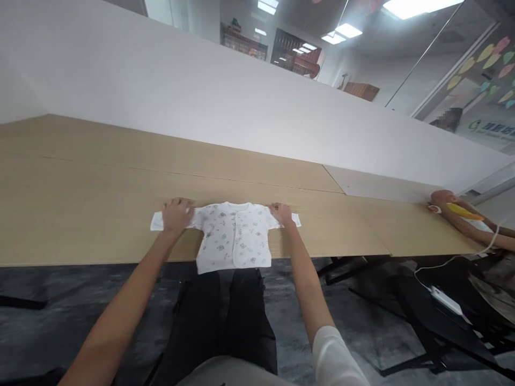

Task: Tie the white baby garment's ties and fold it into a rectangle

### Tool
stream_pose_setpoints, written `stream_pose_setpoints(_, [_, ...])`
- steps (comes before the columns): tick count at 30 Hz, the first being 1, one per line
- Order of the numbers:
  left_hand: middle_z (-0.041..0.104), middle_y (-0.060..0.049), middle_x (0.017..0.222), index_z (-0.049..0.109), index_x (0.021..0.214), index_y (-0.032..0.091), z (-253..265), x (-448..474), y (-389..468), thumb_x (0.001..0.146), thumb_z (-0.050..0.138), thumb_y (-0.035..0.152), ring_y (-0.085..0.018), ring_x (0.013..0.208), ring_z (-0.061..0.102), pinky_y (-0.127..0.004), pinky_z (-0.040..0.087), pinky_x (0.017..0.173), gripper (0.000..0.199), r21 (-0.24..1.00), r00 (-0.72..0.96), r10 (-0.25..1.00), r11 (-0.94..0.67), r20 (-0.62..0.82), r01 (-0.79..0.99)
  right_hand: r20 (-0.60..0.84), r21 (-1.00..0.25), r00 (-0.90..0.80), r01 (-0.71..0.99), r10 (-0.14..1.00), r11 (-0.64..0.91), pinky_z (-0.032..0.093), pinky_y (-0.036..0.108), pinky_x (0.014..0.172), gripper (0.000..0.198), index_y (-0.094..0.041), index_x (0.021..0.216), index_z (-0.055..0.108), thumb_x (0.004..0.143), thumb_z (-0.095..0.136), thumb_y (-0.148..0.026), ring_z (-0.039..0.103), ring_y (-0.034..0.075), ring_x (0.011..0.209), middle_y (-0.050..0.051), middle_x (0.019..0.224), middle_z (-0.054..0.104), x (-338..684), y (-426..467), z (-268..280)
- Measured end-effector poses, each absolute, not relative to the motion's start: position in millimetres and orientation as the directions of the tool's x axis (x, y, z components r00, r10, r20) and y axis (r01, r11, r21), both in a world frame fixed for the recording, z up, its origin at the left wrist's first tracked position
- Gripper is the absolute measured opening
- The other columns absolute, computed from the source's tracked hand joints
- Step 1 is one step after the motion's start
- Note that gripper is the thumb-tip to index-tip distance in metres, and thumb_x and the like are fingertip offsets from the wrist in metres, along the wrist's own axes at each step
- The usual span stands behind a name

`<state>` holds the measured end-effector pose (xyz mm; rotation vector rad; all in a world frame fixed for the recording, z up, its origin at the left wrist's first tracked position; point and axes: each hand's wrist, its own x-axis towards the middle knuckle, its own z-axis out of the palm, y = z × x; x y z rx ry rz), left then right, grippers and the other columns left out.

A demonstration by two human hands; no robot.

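Note:
A small white baby shirt (252, 236) with a scattered print and a front placket lies spread out at the table's near edge, its hem hanging slightly over. Its collar points away from me. Across the sleeve on the left rests my left hand (176, 215), fingers stretched forward and slightly blurred, the cuff showing beyond it. My right hand (282, 213) lies over the other sleeve in much the same way, with that cuff peeking out to its right. Both hands look open and pressed down on the cloth; the fabric under them is hidden.
The long wooden table (100, 214) runs along a white partition (181, 91) with glass above. At the far right a baby doll (444, 198) lies by another person's arm (502, 238) and a yellow object (464, 210). A power strip (448, 300) with a cable rests on a black chair (434, 324).

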<state>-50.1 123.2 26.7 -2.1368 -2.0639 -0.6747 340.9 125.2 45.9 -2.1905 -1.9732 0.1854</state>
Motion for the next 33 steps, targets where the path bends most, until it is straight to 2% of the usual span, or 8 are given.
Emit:
stream_pose_setpoints(4, [0.057,-0.012,0.135,0.059,0.128,0.023,20,-10,100,0.091,0.041,0.045,-0.032,0.125,0.048,-0.052,0.034,0.105,0.046,0.258,0.176,0.964,-0.224,0.197,0.940,0.068,-0.137,0.138,0.982,0.988,-0.127,0.035,0.032,0.093,0.035,-0.017,0.102,0.073,0.097,0.042,-0.032,0.062,0.023,0.103,0.012,0.106,0.072,348,122,52])
stream_pose_setpoints(9, [0.032,-0.015,0.156,0.047,0.142,0.027,4,3,97,0.091,0.043,0.053,-0.043,0.142,0.026,-0.068,0.022,0.107,0.057,0.214,0.212,0.971,-0.233,0.114,0.949,0.227,-0.079,0.066,0.996,0.972,-0.049,0.035,0.035,0.097,0.032,-0.012,0.115,0.065,0.095,0.042,-0.021,0.053,0.026,0.114,0.018,0.119,0.064,312,109,47])
stream_pose_setpoints(12, [0.027,-0.015,0.159,0.042,0.146,0.028,0,1,105,0.092,0.040,0.056,-0.046,0.144,0.020,-0.074,0.016,0.106,0.061,0.217,0.203,0.974,-0.220,0.097,0.951,0.200,-0.120,-0.103,0.984,0.974,0.129,0.038,0.032,0.094,0.031,-0.015,0.118,0.062,0.096,0.040,-0.023,0.055,0.023,0.110,0.014,0.117,0.064,270,96,35])
stream_pose_setpoints(16, [0.023,-0.014,0.160,0.037,0.149,0.029,2,-1,115,0.091,0.036,0.059,-0.045,0.145,0.016,-0.075,0.011,0.106,0.066,0.212,0.193,0.980,-0.200,0.051,0.957,0.166,-0.110,-0.136,0.982,0.977,0.155,0.037,0.037,0.098,0.032,-0.018,0.122,0.058,0.098,0.042,-0.033,0.052,0.026,0.116,0.013,0.124,0.060,236,86,20])
stream_pose_setpoints(22, [0.026,-0.015,0.159,0.037,0.149,0.026,8,-5,130,0.091,0.036,0.055,-0.044,0.144,0.019,-0.074,0.014,0.106,0.065,0.188,0.219,0.974,-0.226,0.057,0.956,0.157,-0.098,-0.182,0.975,0.971,0.199,0.032,0.037,0.105,0.034,-0.019,0.128,0.054,0.101,0.038,-0.034,0.047,0.024,0.125,0.011,0.136,0.054,246,103,20])
stream_pose_setpoints(26, [0.033,-0.017,0.156,0.042,0.146,0.023,15,5,134,0.091,0.038,0.049,-0.041,0.143,0.025,-0.072,0.014,0.107,0.060,0.158,0.201,0.973,-0.217,0.110,0.963,0.135,-0.096,-0.178,0.977,0.975,0.192,0.035,0.035,0.103,0.033,-0.016,0.123,0.058,0.100,0.040,-0.028,0.049,0.024,0.123,0.013,0.131,0.058,242,120,29])
stream_pose_setpoints(30, [0.050,-0.015,0.143,0.054,0.135,0.020,24,40,129,0.090,0.037,0.025,-0.030,0.133,0.042,-0.052,0.026,0.112,0.048,0.186,0.217,0.936,-0.274,0.278,0.944,0.172,-0.147,-0.146,0.974,0.974,0.172,0.040,0.033,0.096,0.032,-0.012,0.115,0.063,0.097,0.038,-0.021,0.055,0.024,0.114,0.014,0.118,0.064,217,136,35])
stream_pose_setpoints(33, [0.063,-0.016,0.125,0.064,0.121,0.015,28,71,125,0.087,0.035,0.018,-0.028,0.118,0.054,-0.041,0.040,0.101,0.044,0.279,0.248,0.937,-0.314,0.248,0.907,0.173,-0.242,-0.138,0.954,0.975,0.178,0.043,0.028,0.088,0.031,-0.014,0.111,0.066,0.097,0.038,-0.019,0.059,0.021,0.106,0.012,0.112,0.067,199,146,35])
